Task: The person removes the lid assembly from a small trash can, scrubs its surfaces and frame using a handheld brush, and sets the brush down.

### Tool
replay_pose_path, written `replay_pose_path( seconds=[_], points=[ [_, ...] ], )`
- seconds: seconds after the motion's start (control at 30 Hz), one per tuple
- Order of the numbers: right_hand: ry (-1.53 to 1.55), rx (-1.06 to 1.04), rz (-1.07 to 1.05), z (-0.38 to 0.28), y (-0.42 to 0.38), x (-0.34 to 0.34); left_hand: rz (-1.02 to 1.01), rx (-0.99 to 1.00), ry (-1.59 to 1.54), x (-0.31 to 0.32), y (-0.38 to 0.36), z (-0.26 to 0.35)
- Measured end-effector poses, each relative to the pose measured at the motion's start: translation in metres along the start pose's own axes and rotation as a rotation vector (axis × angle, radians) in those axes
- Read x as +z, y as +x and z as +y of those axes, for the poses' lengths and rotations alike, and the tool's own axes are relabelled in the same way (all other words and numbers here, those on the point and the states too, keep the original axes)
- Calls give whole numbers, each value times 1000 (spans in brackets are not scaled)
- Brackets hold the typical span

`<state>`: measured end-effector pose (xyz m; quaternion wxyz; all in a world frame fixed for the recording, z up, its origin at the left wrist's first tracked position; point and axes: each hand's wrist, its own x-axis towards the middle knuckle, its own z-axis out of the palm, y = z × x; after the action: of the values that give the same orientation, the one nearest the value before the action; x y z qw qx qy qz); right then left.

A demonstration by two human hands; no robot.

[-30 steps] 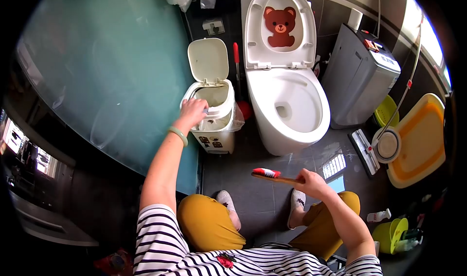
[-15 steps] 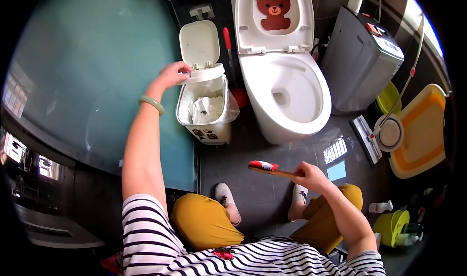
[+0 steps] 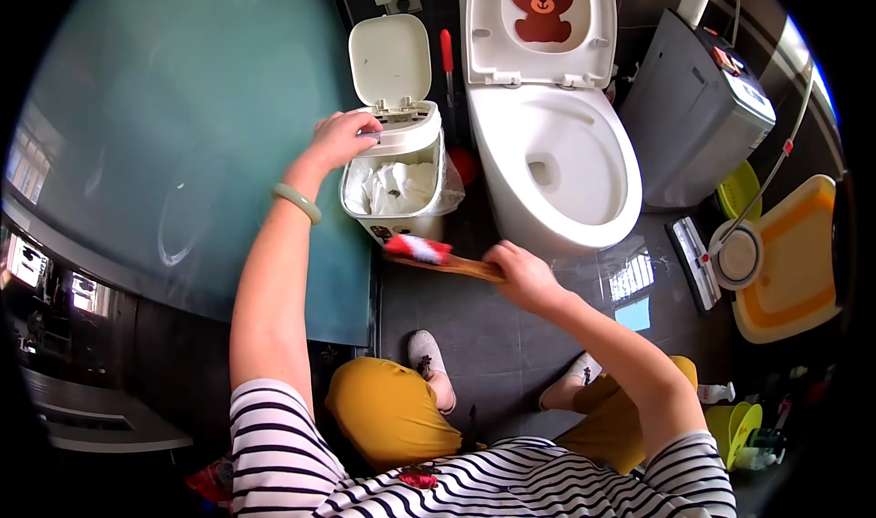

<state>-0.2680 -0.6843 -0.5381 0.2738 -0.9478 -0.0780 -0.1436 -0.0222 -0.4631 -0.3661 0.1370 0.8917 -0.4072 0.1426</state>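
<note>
My left hand (image 3: 345, 140) is closed at the left edge of the white lid frame (image 3: 408, 135) of a trash can. It holds the frame tilted up, with the small flap (image 3: 391, 57) standing open behind. A bit of something grey-purple shows at the fingertips, too small to name. Below the frame, the trash can (image 3: 394, 209) has a plastic liner and crumpled white tissue (image 3: 394, 186) inside. My right hand (image 3: 522, 276) grips the end of a wooden-handled brush (image 3: 467, 267). Its red and white bristles (image 3: 418, 249) point up, in front of the can.
A white toilet (image 3: 584, 176) with its lid up stands right of the can. A red-handled stick (image 3: 446, 52) is between them. On the right are a grey washing machine (image 3: 689, 107), a floor squeegee (image 3: 695, 262) and a yellow-white basin (image 3: 794, 272). A glass panel (image 3: 201, 153) borders the left.
My right hand has moved forward and left, bringing the brush close to the trash can. The lid frame is still held up by my left hand, and the view has shifted slightly.
</note>
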Motion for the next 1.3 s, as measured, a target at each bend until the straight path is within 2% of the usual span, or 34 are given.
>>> replay_pose_path(
  seconds=[0.13,0.23,0.3,0.4,0.53,0.73,0.83,0.9,1.0,1.13,1.3],
  points=[
    [-218,-271,53,-21,75,32,33,44,53,1,3,-4],
    [-276,-321,59,-24,110,50,52,56,67,0,6,-3],
    [-307,-284,-84,-22,125,59,62,73,51,-2,9,-3],
    [-369,-230,-126,-22,137,69,35,37,38,-7,13,1],
    [-303,-176,-94,-15,146,84,47,47,22,-11,19,-1],
    [-328,-209,5,-3,146,89,30,26,-57,-12,32,-12],
    [-321,-227,33,2,139,86,11,-3,-225,-15,39,-15],
    [-333,-233,6,4,134,80,-39,-2,-398,-20,43,-15],
    [-332,-225,-52,6,130,76,-38,67,-395,-20,55,-28],
    [-318,-234,-129,1,126,68,-179,138,-508,-35,75,-42],
    [-299,-191,-111,-8,121,66,-271,170,-535,-53,100,-45]
  ],
)
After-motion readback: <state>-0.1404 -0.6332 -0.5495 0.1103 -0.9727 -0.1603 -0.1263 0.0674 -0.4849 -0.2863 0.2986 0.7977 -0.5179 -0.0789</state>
